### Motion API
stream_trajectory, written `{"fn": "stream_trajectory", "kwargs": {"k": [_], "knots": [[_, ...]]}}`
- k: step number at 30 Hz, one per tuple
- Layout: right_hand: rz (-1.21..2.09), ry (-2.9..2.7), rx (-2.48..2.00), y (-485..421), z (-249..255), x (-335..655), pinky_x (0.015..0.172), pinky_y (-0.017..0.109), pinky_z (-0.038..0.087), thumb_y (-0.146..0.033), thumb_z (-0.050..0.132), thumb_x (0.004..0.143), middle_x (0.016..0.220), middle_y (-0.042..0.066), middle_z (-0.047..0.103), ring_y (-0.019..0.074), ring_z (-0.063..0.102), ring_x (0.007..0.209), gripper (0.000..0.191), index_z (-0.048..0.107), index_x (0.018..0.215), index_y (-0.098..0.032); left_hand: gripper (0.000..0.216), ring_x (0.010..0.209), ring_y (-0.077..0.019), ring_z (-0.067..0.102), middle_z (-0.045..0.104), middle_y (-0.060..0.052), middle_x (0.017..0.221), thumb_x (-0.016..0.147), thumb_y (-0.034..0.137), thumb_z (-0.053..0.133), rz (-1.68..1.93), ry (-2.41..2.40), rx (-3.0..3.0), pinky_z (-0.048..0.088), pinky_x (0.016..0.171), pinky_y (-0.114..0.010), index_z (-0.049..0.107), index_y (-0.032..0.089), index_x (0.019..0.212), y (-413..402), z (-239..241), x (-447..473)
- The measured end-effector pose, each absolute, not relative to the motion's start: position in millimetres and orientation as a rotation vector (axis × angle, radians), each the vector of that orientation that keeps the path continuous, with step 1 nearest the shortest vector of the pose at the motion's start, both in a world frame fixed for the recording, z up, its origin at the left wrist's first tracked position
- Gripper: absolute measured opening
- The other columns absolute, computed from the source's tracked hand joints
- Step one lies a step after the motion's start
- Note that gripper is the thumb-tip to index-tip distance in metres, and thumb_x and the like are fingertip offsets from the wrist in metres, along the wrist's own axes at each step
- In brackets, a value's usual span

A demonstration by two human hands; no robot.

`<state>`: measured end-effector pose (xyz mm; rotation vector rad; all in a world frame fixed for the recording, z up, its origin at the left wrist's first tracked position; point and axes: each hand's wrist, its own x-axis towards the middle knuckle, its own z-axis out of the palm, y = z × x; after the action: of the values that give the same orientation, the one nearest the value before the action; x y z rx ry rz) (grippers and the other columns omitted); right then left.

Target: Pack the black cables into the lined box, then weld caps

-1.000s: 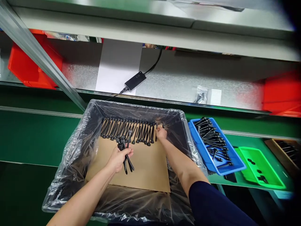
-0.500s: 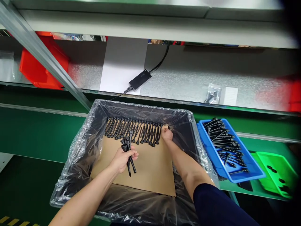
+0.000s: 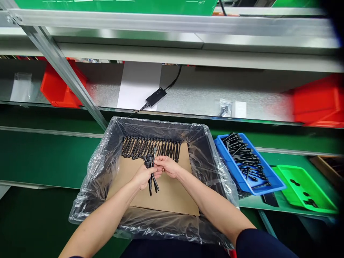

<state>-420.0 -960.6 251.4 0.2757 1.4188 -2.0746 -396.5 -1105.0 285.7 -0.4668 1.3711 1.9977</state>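
Observation:
Over the middle of a cardboard sheet point(image 3: 172, 193), my left hand point(image 3: 142, 176) is closed round a bunch of black rods with knob-like heads point(image 3: 149, 161). The heads point up and away, and the thin ends hang below my fingers. My right hand point(image 3: 169, 167) meets it from the right, its thumb and fingertips pinching at one rod point(image 3: 155, 152) that stands higher than the others. A row of similar rods point(image 3: 147, 146) lies side by side along the far edge of the cardboard. All this is inside a dark bin lined with clear plastic point(image 3: 94, 172).
Right of the bin, a blue tray point(image 3: 271, 182) holds many loose black rods. Beside it, a green tray point(image 3: 298, 186) carries several small black pieces. A shelf behind holds a black power adapter point(image 3: 156, 97) and red bins point(image 3: 318, 102). A metal post point(image 3: 72, 79) slants at left.
My right hand has left the right end of the row and come back to the bunch in my left hand. The view has shifted, showing more of the shelf above.

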Motion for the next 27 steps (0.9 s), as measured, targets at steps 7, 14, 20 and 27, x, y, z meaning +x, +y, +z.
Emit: {"fn": "stream_trajectory", "kwargs": {"k": [7,14,20,27], "knots": [[-2.436,1.443,0.324,-938,268,-425,0.040,0.019,0.018,-0.033,0.070,0.063,0.044,-0.012,0.032,0.0054,0.022,0.038,0.026,0.050,0.075,-0.022,0.018,0.085,-0.0223,0.071,0.073,-0.016,0.092,0.073,0.013,0.070,2.157,1.261,-0.544,0.053,0.087,-0.038,0.059,0.012,0.088,-1102,295,-395],[-1.629,2.776,0.802,-856,221,-461,0.054,0.025,0.040,-0.024,0.047,0.079,0.068,0.000,0.058,0.0149,0.054,0.059,0.019,0.055,0.096,-0.022,0.008,0.056,-0.0119,0.063,0.065,-0.005,0.068,0.080,0.012,0.061,2.246,1.292,-0.789,0.053,0.059,-0.026,0.054,0.014,0.083,-1108,297,-406],[-0.713,2.832,0.728,-835,150,-450,0.078,0.028,0.043,-0.002,0.049,0.072,0.103,0.010,0.064,0.0233,0.059,0.095,0.042,0.065,0.107,-0.018,0.008,0.061,-0.0136,0.065,0.058,-0.001,0.064,0.078,0.006,0.054,2.216,1.126,-0.822,0.057,0.067,-0.031,0.055,0.013,0.082,-1108,297,-405],[-0.534,2.679,0.641,-822,123,-454,0.080,0.026,0.042,-0.006,0.058,0.071,0.107,0.015,0.058,0.0228,0.060,0.094,0.030,0.069,0.098,-0.015,0.010,0.060,-0.0143,0.063,0.058,-0.002,0.064,0.075,0.007,0.054,2.212,1.186,-0.822,0.057,0.063,-0.030,0.055,0.013,0.083,-1107,290,-406]]}}
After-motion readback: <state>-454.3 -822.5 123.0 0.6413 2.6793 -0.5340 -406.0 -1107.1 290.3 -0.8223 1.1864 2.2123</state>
